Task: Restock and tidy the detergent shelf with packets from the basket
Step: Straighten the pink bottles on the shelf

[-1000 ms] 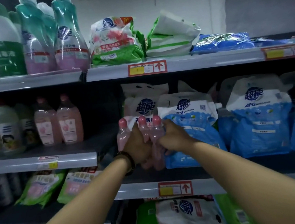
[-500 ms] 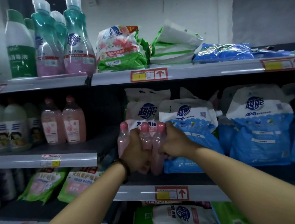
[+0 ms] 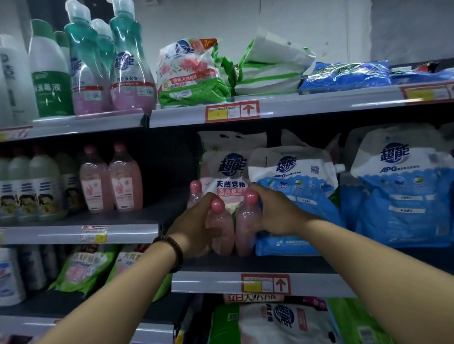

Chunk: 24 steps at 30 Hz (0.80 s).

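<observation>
Three pink bottles [image 3: 223, 234] with round pink caps stand together on the middle shelf [image 3: 256, 265]. My left hand [image 3: 195, 229] wraps around the left side of the group, with the third bottle partly hidden behind it. Pressed against the right bottle [image 3: 246, 232] is my right hand [image 3: 275, 214]. Right behind the bottles leans a pink and white detergent pouch [image 3: 228, 171]. A blue and white spouted pouch [image 3: 296, 190] stands just to their right. The basket is out of view.
More blue pouches [image 3: 402, 184] fill the shelf to the right. Two pink bottles [image 3: 111, 182] and white bottles stand on the left shelf. Teal pump bottles [image 3: 128, 62], green packets [image 3: 192, 73] and a flat blue packet [image 3: 346, 76] sit on top.
The bottles have come down and forward to the shelf's front, and my hands have spread slightly on them. The view has tilted down a little.
</observation>
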Each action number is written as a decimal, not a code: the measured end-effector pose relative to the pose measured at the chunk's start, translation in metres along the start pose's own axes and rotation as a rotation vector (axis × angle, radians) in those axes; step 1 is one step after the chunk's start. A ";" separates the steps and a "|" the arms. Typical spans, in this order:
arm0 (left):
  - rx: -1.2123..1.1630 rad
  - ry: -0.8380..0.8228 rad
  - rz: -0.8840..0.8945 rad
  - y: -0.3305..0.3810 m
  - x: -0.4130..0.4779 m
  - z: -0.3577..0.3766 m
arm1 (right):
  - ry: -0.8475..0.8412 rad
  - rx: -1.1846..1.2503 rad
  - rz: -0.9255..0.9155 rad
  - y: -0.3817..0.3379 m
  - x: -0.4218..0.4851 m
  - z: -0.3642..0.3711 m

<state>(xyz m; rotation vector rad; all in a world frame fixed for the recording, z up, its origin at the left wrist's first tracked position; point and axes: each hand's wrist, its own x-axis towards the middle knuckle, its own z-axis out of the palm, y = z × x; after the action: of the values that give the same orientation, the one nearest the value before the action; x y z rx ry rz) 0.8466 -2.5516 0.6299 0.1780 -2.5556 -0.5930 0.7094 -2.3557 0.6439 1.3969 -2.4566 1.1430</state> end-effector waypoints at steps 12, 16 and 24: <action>-0.283 0.266 -0.119 -0.015 -0.002 -0.008 | 0.196 0.042 0.059 -0.020 0.016 0.037; -0.072 0.170 -0.148 -0.022 -0.003 -0.004 | -0.030 0.006 0.121 -0.019 0.014 0.030; -0.098 0.062 -0.151 -0.032 -0.012 -0.009 | -0.065 0.086 0.143 -0.002 0.001 0.030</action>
<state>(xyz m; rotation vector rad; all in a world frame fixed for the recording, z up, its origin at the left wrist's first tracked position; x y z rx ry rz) 0.8618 -2.5805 0.6177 0.3521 -2.4620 -0.7562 0.7183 -2.3768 0.6237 1.3179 -2.6197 1.2649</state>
